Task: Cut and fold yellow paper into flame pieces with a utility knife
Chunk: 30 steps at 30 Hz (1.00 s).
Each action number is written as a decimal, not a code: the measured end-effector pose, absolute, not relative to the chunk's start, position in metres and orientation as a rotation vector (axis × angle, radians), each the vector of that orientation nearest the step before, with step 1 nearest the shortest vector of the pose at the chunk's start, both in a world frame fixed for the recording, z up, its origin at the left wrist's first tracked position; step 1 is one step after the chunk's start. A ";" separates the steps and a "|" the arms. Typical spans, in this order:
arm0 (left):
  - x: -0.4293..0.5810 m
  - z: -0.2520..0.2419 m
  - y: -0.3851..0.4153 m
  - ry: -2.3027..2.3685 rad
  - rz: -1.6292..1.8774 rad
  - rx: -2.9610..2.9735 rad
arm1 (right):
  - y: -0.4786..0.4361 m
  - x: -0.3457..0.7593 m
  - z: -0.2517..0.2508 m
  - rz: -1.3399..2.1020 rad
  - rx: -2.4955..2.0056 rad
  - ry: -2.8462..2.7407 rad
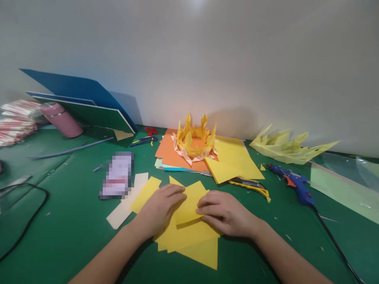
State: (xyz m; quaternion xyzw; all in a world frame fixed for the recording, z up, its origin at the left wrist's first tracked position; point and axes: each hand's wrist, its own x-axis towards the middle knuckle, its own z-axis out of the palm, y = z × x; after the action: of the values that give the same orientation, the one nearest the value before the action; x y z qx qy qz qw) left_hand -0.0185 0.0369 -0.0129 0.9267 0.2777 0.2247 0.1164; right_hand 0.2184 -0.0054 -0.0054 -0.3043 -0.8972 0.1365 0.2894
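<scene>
A small pile of yellow paper squares point(192, 236) lies on the green mat point(74, 221) in front of me. The top yellow sheet point(191, 201) is partly folded. My left hand point(161, 209) rests on its left side, fingers curled and pressing the paper down. On its right edge my right hand point(225, 213) presses with bent fingers. Both hands touch the same sheet.
A folded yellow paper crown point(195, 142) sits on orange sheets point(167, 152) at the back. A yellow utility knife point(250, 184) and a blue glue gun point(294, 183) with its cord lie to the right. A pink bottle point(60, 118), blue boards point(79, 92) and a phone point(117, 175) are at left.
</scene>
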 end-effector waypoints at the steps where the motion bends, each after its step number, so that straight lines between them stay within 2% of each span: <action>1: -0.019 -0.013 0.037 0.813 0.647 2.715 | -0.005 0.219 -0.006 0.388 -0.817 -2.361; 19: -0.015 0.004 0.039 1.035 0.666 2.265 | 0.002 0.207 -0.016 0.542 -1.076 -2.195; 30: -0.011 -0.009 0.037 1.015 0.715 2.374 | 0.007 0.195 -0.022 0.460 -1.304 -2.076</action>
State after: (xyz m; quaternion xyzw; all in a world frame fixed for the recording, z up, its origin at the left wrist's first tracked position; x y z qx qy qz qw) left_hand -0.0110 0.0375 -0.0089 0.8625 0.3689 0.2597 0.2293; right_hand 0.1950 0.0071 -0.0218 -0.4957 -0.7891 0.1747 0.3179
